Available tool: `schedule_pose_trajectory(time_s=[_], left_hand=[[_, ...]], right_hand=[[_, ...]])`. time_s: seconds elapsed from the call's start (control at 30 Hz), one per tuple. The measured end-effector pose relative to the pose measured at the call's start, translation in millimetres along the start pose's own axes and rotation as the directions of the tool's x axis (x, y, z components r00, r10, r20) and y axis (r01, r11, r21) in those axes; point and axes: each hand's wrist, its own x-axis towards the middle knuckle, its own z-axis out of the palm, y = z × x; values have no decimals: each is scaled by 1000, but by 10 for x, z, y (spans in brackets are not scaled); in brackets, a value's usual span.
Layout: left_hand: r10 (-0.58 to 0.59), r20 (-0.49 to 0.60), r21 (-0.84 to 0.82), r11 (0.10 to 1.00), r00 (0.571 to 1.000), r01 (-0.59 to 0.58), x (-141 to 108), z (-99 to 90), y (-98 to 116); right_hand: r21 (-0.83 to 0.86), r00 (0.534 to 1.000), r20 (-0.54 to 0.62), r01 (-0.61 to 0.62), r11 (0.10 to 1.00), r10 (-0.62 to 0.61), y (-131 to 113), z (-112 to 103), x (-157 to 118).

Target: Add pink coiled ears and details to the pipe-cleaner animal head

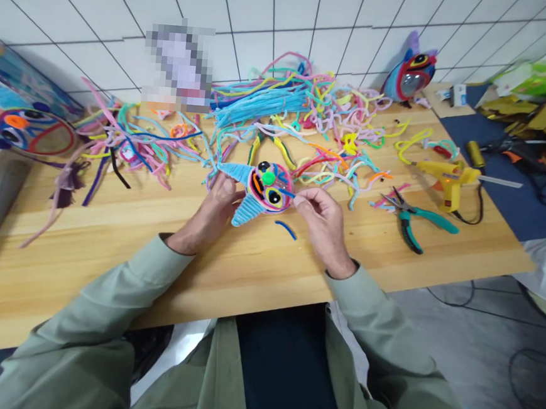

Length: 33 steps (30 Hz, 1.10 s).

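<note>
A colourful pipe-cleaner animal face (269,188) with light blue pointed ears, black-and-yellow eyes and a green nose is held just above the wooden table. My left hand (216,206) is closed round its ear side, the thumb by the upper ear. On the other side, my right hand (322,218) pinches a short blue pipe cleaner (287,193) whose tip reaches the face. Another short, curved piece of blue pipe cleaner (285,230) lies on the table below the face. Yellow-and-black pliers (281,151) rest just behind it.
Pipe cleaners (266,106) pile along the tiled wall. Teal-handled pliers (423,219) and a yellow glue gun (449,177) with a cord lie at right. Finished-looking animal faces stand at far left (37,132) and back right (410,73). The table's front edge is near my body.
</note>
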Motion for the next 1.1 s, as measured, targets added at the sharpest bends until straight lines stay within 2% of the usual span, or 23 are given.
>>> schedule_pose_trajectory(time_s=[0.13, 0.27, 0.47, 1.1], left_hand=[[31, -54, 60, 998, 998, -28, 17, 129, 54], [-18, -43, 88, 996, 999, 22, 53, 180, 47], [-71, 21, 86, 994, 997, 69, 56, 210, 73], [-71, 13, 90, 994, 997, 69, 33, 210, 74]], right_hand=[[9, 1000, 23, -1, 1000, 1, -15, 41, -11], [7, 1000, 17, 0, 1000, 0, -31, 75, -21], [-51, 1000, -13, -22, 998, 22, -44, 110, -44], [-204, 998, -14, 64, 977, -68, -30, 133, -75]])
